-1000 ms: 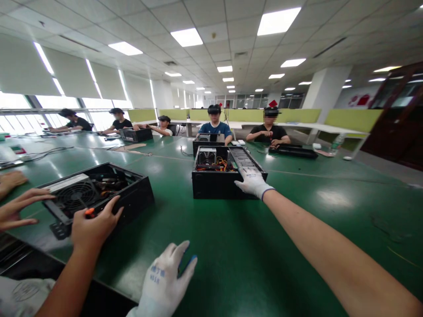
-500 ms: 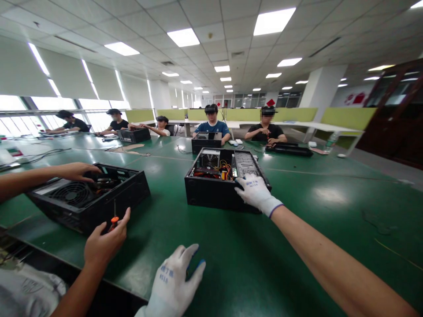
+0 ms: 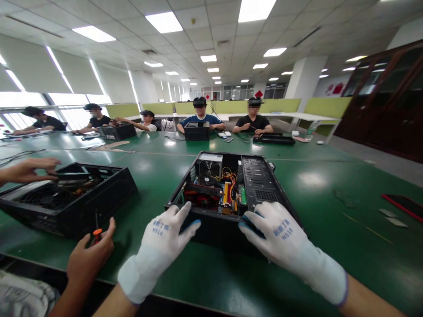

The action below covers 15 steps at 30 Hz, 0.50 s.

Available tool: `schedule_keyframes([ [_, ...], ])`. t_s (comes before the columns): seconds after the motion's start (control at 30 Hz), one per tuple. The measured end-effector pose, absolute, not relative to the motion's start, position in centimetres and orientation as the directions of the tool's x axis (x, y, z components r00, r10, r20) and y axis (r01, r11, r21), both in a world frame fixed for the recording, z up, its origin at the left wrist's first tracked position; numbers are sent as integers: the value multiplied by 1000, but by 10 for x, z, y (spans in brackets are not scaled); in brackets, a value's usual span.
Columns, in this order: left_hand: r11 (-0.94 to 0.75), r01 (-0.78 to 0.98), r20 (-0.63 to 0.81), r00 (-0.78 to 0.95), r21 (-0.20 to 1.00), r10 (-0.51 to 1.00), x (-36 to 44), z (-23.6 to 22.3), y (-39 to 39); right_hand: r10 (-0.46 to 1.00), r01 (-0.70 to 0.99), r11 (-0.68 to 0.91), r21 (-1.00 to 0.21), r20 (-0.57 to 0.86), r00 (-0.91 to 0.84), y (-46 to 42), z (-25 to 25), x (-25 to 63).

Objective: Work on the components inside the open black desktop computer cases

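An open black computer case (image 3: 216,226) lies in front of me on the green table. Inside it show a power supply (image 3: 210,165), a dark red-and-black card (image 3: 202,199), yellow memory slots (image 3: 227,193) and loose coloured wires. A perforated drive bay (image 3: 259,176) runs along its right side. My gloved left hand (image 3: 161,233) is at the near left corner, fingers on the rim and thumb before the near wall. At the near right corner, my gloved right hand (image 3: 277,229) grips the rim, fingers over the top and thumb on the near wall.
On the left, a co-worker's hand (image 3: 90,251) holds an orange screwdriver (image 3: 97,233) beside another open case (image 3: 109,193). Several people sit across the green table (image 3: 330,211). A red-edged dark object (image 3: 405,207) and small flat pieces (image 3: 391,216) lie far right.
The computer case has come closer to me. My left hand has risen from the table's front to the case's rim. My view has turned right. The co-worker's far hand has lifted.
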<state>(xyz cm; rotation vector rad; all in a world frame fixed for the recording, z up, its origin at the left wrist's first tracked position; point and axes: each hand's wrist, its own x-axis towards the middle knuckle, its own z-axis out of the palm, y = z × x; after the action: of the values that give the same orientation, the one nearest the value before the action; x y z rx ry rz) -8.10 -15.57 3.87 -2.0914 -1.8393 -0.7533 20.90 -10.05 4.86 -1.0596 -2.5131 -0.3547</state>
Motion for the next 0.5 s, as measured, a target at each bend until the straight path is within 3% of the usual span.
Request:
schedule_keyframes([
  [0.27, -276, 955, 440, 204, 105, 875, -74, 43, -180, 557, 669, 743, 17, 539, -632, -146, 47, 237],
  [0.4, -463, 858, 417, 346, 222, 840, -114, 38, -190, 529, 632, 775, -1, 549, -647, -161, 47, 246],
  [0.5, -513, 813, 402, 387, 276, 830, -161, 22, -194, 478, 599, 801, 11, 589, -651, -171, 49, 251],
])
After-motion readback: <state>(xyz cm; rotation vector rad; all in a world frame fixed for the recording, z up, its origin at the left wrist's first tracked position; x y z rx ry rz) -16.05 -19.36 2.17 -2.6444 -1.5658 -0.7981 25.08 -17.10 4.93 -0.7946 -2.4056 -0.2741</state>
